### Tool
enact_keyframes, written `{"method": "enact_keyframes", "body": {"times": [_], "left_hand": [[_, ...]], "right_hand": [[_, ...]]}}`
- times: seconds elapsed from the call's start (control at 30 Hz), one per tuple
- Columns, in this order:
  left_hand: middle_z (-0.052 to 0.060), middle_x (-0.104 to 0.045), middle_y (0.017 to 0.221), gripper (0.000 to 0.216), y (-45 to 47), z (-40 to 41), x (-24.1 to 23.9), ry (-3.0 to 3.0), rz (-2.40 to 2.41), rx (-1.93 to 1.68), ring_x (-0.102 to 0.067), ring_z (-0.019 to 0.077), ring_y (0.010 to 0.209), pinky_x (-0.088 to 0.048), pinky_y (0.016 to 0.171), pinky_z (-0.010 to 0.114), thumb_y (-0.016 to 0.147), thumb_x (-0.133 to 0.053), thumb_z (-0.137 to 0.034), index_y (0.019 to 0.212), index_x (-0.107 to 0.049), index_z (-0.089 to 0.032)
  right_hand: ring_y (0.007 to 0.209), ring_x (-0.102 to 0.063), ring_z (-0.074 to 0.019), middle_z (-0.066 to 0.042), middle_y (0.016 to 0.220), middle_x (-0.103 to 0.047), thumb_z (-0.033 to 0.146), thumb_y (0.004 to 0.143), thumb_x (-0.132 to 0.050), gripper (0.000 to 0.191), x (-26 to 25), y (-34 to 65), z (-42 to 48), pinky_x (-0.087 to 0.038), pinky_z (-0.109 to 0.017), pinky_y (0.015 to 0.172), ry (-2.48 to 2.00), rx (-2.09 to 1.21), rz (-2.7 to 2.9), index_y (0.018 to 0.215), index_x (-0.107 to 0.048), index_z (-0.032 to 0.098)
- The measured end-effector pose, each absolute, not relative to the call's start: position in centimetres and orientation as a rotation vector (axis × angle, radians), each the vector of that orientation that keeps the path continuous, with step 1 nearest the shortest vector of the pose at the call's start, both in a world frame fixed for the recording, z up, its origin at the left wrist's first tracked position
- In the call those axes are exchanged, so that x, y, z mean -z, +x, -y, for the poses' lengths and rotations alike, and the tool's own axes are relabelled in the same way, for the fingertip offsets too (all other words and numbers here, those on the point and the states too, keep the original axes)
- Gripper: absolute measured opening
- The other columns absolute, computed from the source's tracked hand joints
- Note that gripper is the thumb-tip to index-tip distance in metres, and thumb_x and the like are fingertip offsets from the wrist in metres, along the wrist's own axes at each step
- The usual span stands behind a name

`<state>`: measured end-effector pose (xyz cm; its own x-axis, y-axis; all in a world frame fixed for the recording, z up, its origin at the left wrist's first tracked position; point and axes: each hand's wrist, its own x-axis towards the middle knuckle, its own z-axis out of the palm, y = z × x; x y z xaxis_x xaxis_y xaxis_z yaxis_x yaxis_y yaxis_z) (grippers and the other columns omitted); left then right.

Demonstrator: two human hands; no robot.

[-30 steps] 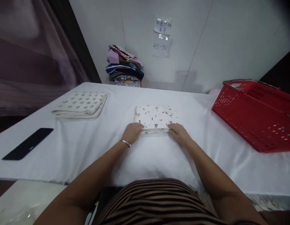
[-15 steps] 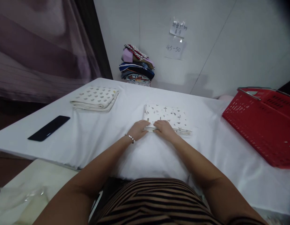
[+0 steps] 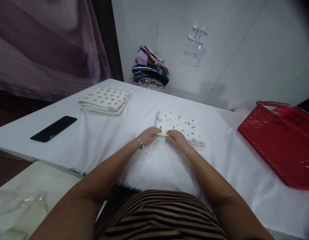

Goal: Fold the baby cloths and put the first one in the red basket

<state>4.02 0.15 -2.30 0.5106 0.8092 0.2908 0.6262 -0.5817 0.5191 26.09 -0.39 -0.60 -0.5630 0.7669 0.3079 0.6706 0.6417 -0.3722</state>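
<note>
A folded white cloth [image 3: 180, 125] with small printed motifs lies on the white-covered table in front of me. Its layered front edge faces my body. My left hand [image 3: 150, 136], with a bracelet at the wrist, pinches that edge at the left corner. Just to the right, my right hand [image 3: 177, 139] grips the same edge, fingertips on top and thumb against the layers. Only a small gap separates the two hands. Farther left rests a second folded cloth [image 3: 104, 100], cream with a grey leaf-like print, touched by neither hand.
A black flat phone-like slab [image 3: 54, 129] lies at the table's left. On the right stands a red plastic basket [image 3: 276, 143] with metal handles. Behind the table is a stack of folded fabrics [image 3: 151, 70] near the wall. Paper signs [image 3: 191, 53] hang on the wall.
The view has tilted and shifted slightly. My right hand has moved a little to the right along the cloth's front edge, while my left stays at the corner.
</note>
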Motion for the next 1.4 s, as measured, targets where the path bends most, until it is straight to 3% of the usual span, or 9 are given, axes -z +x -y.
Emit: {"method": "enact_keyframes", "body": {"times": [0.2, 0.4, 0.57, 0.73, 0.9, 1.13, 1.4], "left_hand": [[0.004, -0.063, 0.111, 0.034, 4.1, 0.1, 1.6, 2.401, -1.229, -0.753, -0.053, 0.0149, 0.108, -0.041, 0.098, 0.032, 0.079, -0.042, -0.013, 0.106, -0.061, -0.018], [0.003, -0.065, 0.108, 0.037, 4.8, -0.1, 1.5, 2.49, -1.229, -0.952, -0.053, 0.0143, 0.108, -0.044, 0.095, 0.031, 0.077, -0.038, -0.006, 0.103, -0.061, -0.019], [0.0, -0.065, 0.107, 0.038, 4.4, 0.7, 3.0, 2.499, -1.241, -0.948, -0.052, 0.0141, 0.11, -0.044, 0.095, 0.031, 0.076, -0.038, -0.003, 0.099, -0.062, -0.02], [-0.001, -0.064, 0.111, 0.035, 4.3, 1.2, 3.5, 2.471, -1.268, -0.923, -0.049, 0.015, 0.114, -0.043, 0.098, 0.033, 0.079, -0.038, -0.007, 0.099, -0.063, -0.021], [0.005, -0.057, 0.121, 0.032, 4.2, 2.2, 2.4, 2.456, -1.322, -0.997, -0.048, 0.017, 0.113, -0.042, 0.098, 0.036, 0.08, -0.043, -0.011, 0.106, -0.059, -0.019], [0.004, -0.058, 0.094, 0.009, 4.3, 4.1, 1.9, 2.382, -1.534, -0.95, -0.051, 0.0176, 0.094, -0.045, 0.082, 0.031, 0.08, -0.052, -0.023, 0.087, -0.058, -0.021], [0.003, -0.06, 0.088, 0.013, 5.4, 3.5, 1.6, 2.329, -1.759, -0.73, -0.053, 0.0183, 0.088, -0.043, 0.073, 0.031, 0.083, -0.05, -0.03, 0.081, -0.061, -0.022]], "right_hand": [[0.096, -0.057, -0.0177, -0.005, 0.1, -0.066, 0.023, 0.086, -0.046, 0.022, 0.6, 25.7, 0.5, -0.043, -0.029, 0.086, -1.15, -0.29, 2.405, 0.089, -0.068, 0.021], [0.098, -0.055, -0.0195, -0.006, 0.107, -0.064, 0.025, 0.087, -0.046, 0.024, 1.4, 25.6, 0.6, -0.044, -0.034, 0.087, -1.068, -0.144, 2.296, 0.103, -0.064, 0.022], [0.094, -0.054, -0.0208, -0.008, 0.1, -0.065, 0.023, 0.087, -0.048, 0.02, 2.3, 25.5, 0.5, -0.044, -0.036, 0.084, -1.01, -0.045, 2.37, 0.096, -0.066, 0.02], [0.093, -0.054, -0.0208, -0.008, 0.1, -0.064, 0.023, 0.087, -0.048, 0.021, 2.4, 25.5, 0.7, -0.044, -0.035, 0.083, -0.995, -0.025, 2.411, 0.096, -0.066, 0.02], [0.095, -0.054, -0.0213, -0.009, 0.102, -0.064, 0.022, 0.087, -0.047, 0.022, 2.2, 25.5, 0.8, -0.043, -0.036, 0.085, -1.036, -0.051, 2.42, 0.097, -0.067, 0.02], [0.101, -0.052, -0.0225, -0.009, 0.107, -0.062, 0.023, 0.085, -0.047, 0.024, 1.8, 25.4, 1.3, -0.041, -0.038, 0.088, -1.068, -0.09, 2.455, 0.103, -0.063, 0.02], [0.103, -0.05, -0.0231, -0.011, 0.111, -0.06, 0.027, 0.084, -0.051, 0.029, 1.6, 25.8, 1.3, -0.04, -0.037, 0.09, -1.033, -0.087, 2.485, 0.109, -0.06, 0.015]]}}
